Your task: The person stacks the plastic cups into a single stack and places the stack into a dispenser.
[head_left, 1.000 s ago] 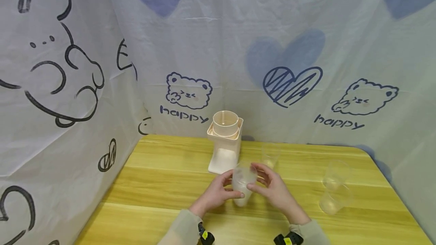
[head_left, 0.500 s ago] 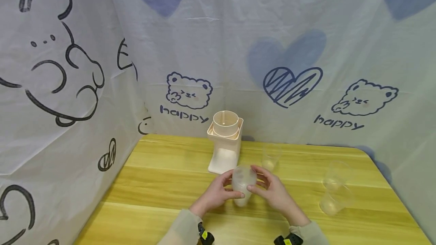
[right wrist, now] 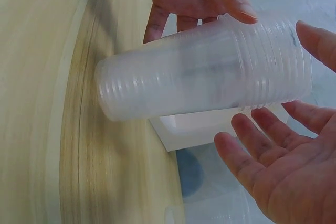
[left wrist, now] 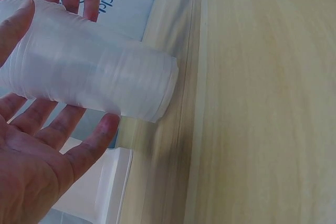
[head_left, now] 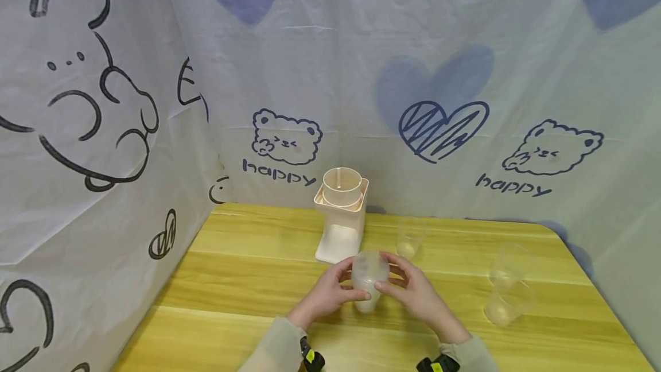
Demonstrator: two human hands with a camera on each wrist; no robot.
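A stack of nested clear plastic cups (head_left: pixel 370 271) stands between both hands, wide rims up and narrow base toward the table. My left hand (head_left: pixel 330 294) holds its left side, thumb across the front and fingers round the back. From the other side my right hand (head_left: pixel 413 286) holds the stack near the rims with curled fingers and thumb. The right wrist view shows the many rims of the cup stack (right wrist: pixel 210 72) close up. In the left wrist view the base of the cup stack (left wrist: pixel 139 82) is at the wooden tabletop; whether it touches is unclear.
Behind the hands stands a cream plastic holder (head_left: pixel 343 223) with a round tube on top and a flat foot. A single clear cup (head_left: pixel 409 240) stands to its right. Two more clear cups, a rear one (head_left: pixel 508 268) and a front one (head_left: pixel 503 306), stand farther right.
Over the last second the top of the cup stack has come down slightly, and my right hand has dropped a little with it. My left hand has stayed in place.
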